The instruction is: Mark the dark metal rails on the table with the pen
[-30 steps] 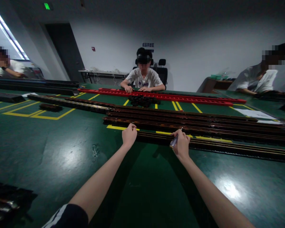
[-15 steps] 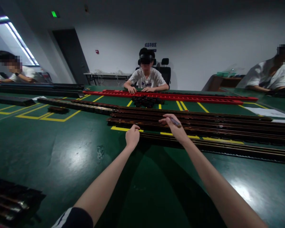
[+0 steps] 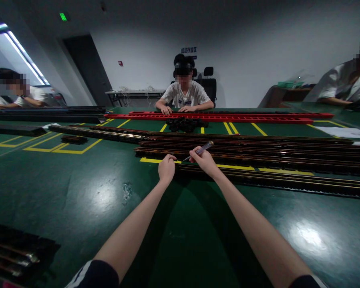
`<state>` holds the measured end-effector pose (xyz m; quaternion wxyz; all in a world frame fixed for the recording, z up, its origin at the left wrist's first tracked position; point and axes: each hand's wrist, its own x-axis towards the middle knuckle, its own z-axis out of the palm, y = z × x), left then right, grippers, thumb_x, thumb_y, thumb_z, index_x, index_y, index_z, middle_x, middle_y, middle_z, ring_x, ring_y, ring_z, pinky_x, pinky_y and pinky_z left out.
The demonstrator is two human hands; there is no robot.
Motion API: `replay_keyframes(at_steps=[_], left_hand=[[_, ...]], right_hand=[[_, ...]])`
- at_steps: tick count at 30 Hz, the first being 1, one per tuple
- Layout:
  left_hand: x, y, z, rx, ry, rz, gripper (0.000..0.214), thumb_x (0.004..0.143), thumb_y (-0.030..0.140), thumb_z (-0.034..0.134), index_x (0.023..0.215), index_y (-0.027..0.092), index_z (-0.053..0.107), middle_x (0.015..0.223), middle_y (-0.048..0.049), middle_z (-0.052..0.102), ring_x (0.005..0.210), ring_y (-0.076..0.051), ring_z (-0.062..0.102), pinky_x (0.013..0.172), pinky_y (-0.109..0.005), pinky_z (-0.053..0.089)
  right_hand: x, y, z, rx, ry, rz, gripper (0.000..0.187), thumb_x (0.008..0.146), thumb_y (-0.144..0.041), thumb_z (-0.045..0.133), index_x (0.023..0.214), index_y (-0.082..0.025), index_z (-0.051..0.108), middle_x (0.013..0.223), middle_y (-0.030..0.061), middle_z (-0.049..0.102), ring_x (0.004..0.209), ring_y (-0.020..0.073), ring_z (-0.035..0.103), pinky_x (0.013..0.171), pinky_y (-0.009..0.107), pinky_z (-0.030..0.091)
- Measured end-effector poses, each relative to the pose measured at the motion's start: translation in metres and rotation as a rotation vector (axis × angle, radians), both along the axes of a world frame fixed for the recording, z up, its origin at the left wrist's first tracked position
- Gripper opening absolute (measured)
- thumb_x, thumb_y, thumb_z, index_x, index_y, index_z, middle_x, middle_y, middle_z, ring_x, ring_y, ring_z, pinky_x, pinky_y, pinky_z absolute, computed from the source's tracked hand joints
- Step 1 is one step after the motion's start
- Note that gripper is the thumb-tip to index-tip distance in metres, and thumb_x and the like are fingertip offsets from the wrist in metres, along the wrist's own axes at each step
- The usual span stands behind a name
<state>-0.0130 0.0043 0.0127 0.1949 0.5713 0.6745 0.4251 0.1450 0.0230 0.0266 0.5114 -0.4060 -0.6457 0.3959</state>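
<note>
My left hand is closed at the near end of a long dark rail with brass-coloured lines. Its fingertips bend over that end, and the exact grip is hidden. In my right hand is a small screwdriver with a see-through handle. Its thin shaft slants down to the left, and the tip is close to my left fingers at the rail's end. Just beyond both hands lies a bundle of similar long dark rails with copper-coloured strips.
Across the green table a person sits behind red ladder-like strips and a pile of black parts. More rails lie at the near left. Papers are at the right. Other people sit at both sides.
My right hand has moved left and down toward my left hand, and the screwdriver has turned so its shaft points at the rail's end. My left hand stays in place.
</note>
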Motion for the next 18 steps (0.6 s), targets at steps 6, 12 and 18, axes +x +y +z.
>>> replay_keyframes(at_steps=[6,12,18], left_hand=[[0.0006,0.0000,0.0007,-0.009,-0.016,0.008,0.032,0.082,0.016,0.034,0.081,0.022,0.065,0.091,-0.0021,0.070,0.089,-0.021,0.063,0.076,-0.032,0.047],[0.0014,-0.0007,0.0028,-0.018,0.002,0.003,0.033,0.083,0.016,0.033,0.081,0.022,0.065,0.094,-0.0031,0.071,0.090,-0.021,0.063,0.079,-0.032,0.046],[0.0027,-0.0015,0.0059,-0.047,0.027,0.009,0.033,0.083,0.015,0.033,0.082,0.021,0.065,0.092,-0.0033,0.071,0.088,-0.021,0.063,0.077,-0.031,0.045]], right_hand=[[0.0047,-0.0054,0.0031,-0.009,-0.009,0.043,0.026,0.070,-0.043,0.067,0.074,-0.019,0.058,0.063,0.0011,0.064,0.063,0.0162,0.062,0.067,0.032,0.050],[0.0033,-0.0069,0.0042,-0.034,-0.032,0.045,0.023,0.071,-0.040,0.067,0.074,-0.019,0.060,0.065,0.0025,0.066,0.064,0.0165,0.063,0.067,0.031,0.050],[0.0031,-0.0057,0.0045,-0.021,-0.059,0.078,0.031,0.077,-0.049,0.061,0.074,-0.018,0.063,0.068,0.0048,0.068,0.063,0.0156,0.062,0.066,0.031,0.050]])
